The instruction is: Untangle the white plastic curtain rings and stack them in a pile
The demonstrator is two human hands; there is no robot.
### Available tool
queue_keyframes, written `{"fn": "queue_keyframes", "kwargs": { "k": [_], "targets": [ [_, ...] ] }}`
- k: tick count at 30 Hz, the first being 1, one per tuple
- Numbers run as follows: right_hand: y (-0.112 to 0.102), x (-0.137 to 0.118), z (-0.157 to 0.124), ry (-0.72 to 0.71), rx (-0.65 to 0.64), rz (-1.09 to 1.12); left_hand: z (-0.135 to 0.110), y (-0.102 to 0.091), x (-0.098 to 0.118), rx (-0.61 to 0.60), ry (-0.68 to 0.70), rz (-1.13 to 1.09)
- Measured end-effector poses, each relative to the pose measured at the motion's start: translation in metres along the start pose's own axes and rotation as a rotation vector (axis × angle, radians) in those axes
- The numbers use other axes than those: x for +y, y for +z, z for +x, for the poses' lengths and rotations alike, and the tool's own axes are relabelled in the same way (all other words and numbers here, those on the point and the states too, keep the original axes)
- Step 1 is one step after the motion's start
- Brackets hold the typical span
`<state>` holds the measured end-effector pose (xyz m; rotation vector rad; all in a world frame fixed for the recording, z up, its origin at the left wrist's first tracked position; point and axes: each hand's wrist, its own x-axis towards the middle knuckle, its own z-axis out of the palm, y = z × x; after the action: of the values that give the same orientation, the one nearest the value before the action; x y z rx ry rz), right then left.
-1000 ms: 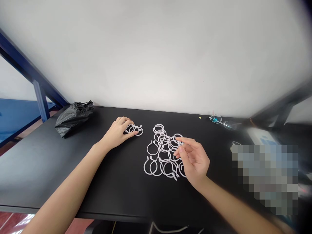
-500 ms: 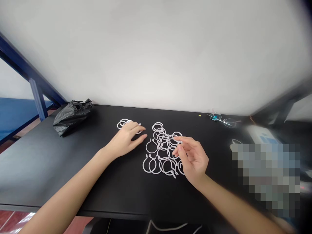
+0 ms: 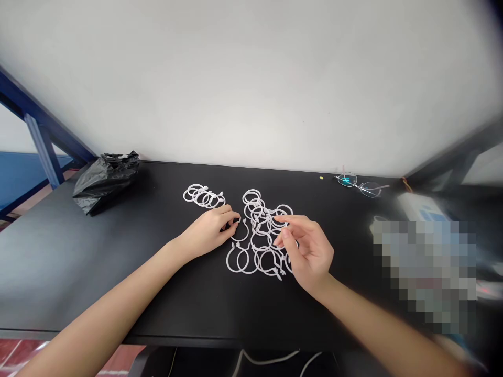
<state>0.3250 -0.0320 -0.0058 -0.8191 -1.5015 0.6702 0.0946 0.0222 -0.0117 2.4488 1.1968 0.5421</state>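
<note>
Lying at the left edge of the ring heap [image 3: 261,231], an outer ring [image 3: 248,231] was pinched by the left hand [image 3: 214,230], presumably for easiest access. Right hand [image 3: 308,248] was curled over the heap's right side, grip unclear. Smaller group [image 3: 203,197] was set left of the heap, likely for separation.

The flat black worktop [image 3: 168,303] has a pale-grey wall [image 3: 251,89] behind it, blue metal framing [image 3: 43,151] leftward, red tiled floor [image 3: 10,352] below.

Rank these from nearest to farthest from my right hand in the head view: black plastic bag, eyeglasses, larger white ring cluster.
1. Larger white ring cluster, left, partly behind your right hand.
2. Eyeglasses, back right.
3. Black plastic bag, back left.
</note>
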Motion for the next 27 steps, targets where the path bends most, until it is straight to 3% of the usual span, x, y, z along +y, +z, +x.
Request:
{"fn": "queue_keyframes", "kwargs": {
  "k": [10,16,22,27],
  "targets": [
    [0.002,0.001,0.000,0.023,-0.028,-0.017,0.000,-0.005,0.004,0.033,0.023,-0.059],
    [0.002,0.001,0.002,0.013,-0.146,-0.090,-0.007,-0.006,0.017,0.098,0.188,-0.098],
    [0.002,0.004,0.005,-0.112,-0.222,-0.104,-0.009,0.000,0.032,0.186,0.332,-0.247],
    [0.000,0.005,0.007,-0.116,-0.208,-0.120,-0.006,0.000,0.038,0.311,0.262,-0.409]
  ]
}}
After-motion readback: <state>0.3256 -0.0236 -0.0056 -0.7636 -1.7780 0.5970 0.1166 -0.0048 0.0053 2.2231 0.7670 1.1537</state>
